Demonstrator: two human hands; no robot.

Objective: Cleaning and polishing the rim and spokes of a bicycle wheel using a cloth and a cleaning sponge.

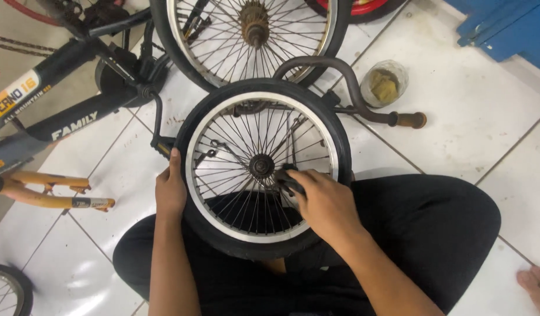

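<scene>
Small spoked wheel [262, 168] on the lap, frame centre: left hand [170, 190] steadies the tyre at 9 o'clock, fingers curled onto the tread; right hand [323, 202] closes round a dark tool [288, 180] just beside the hub [261, 165]; a firm rim hold likely keeps the tool seated. Upturned bicycle [59, 111] at 10 o'clock, second wheel [252, 29] at 12, handlebar [352, 96] and jar [384, 82] at 2, crowding the floor [474, 123]

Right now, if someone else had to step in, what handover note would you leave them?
Left hand grips the tyre's left edge, steadying the small wheel on the lap. Right hand holds a dark tool against the spokes beside the hub. Wheel is off any frame; tyre mounted. Handlebar and a jar lie behind on the tiled floor. Work near the hub looks unfinished.
</scene>
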